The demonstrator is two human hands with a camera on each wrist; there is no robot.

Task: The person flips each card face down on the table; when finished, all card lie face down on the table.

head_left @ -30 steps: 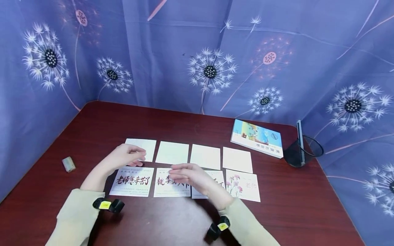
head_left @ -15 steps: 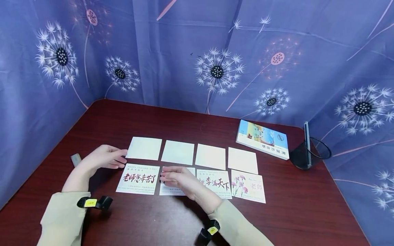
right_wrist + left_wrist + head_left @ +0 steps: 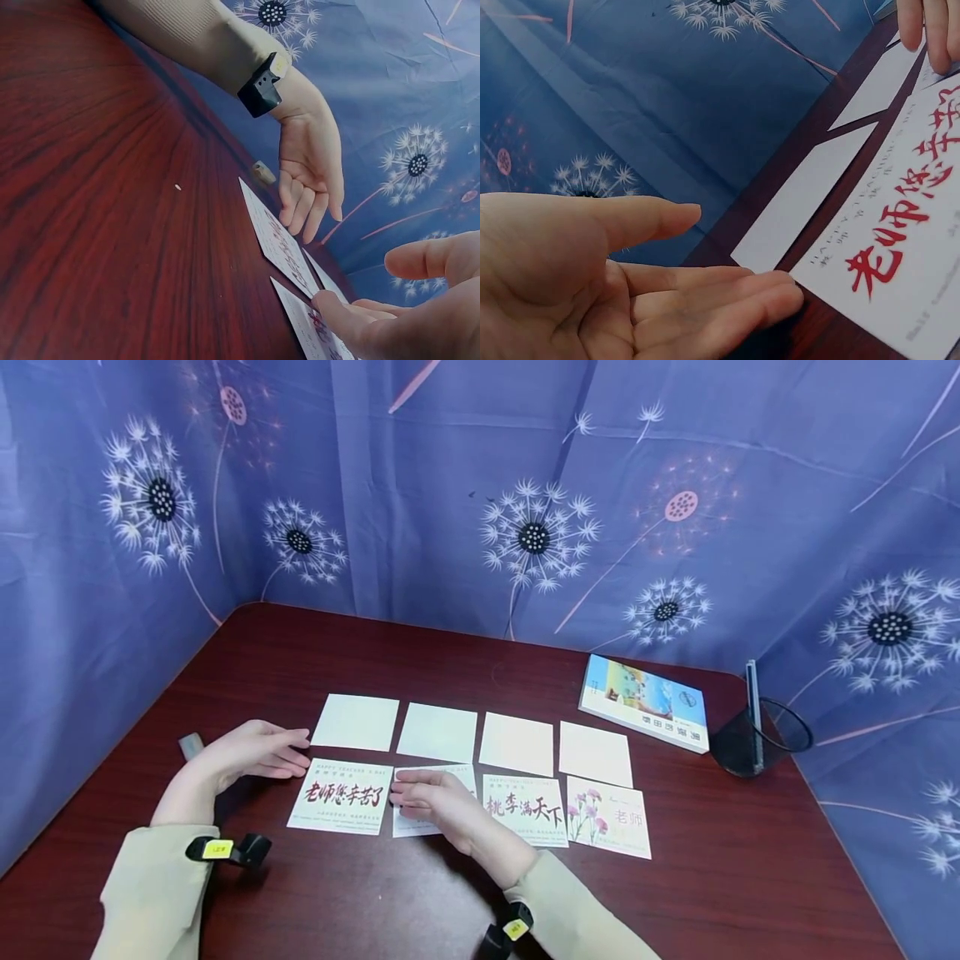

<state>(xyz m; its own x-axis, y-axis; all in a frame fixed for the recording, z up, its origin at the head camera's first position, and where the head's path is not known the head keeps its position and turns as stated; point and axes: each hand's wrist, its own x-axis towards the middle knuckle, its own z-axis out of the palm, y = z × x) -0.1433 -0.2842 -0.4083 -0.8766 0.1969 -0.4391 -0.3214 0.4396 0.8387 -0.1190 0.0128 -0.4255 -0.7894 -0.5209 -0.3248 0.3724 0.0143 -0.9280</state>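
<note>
My left hand point(image 3: 255, 752) has its fingers nearly straight beside the left edge of a white card point(image 3: 337, 797) with red Chinese writing. In the left wrist view the fingertips point(image 3: 784, 296) reach that card's corner; whether they touch is unclear. My right hand point(image 3: 442, 806) hovers over or rests on the second printed card point(image 3: 411, 828), covering much of it. Its fingers are extended, thumb apart, and nothing is held. Further right in this front row lie another red-lettered card point(image 3: 525, 810) and a card with pink flowers point(image 3: 611, 818).
Behind the printed cards runs a row of several blank cards, from a left one point(image 3: 356, 722) to a right one point(image 3: 596, 753). A book point(image 3: 645, 702) and a black mesh pen holder point(image 3: 738, 752) stand at back right. A small eraser-like block point(image 3: 191, 745) lies at left.
My left hand has moved left, off the cards to the row's left side. My right hand has shifted slightly left, uncovering the third printed card. The head view has turned a little.
</note>
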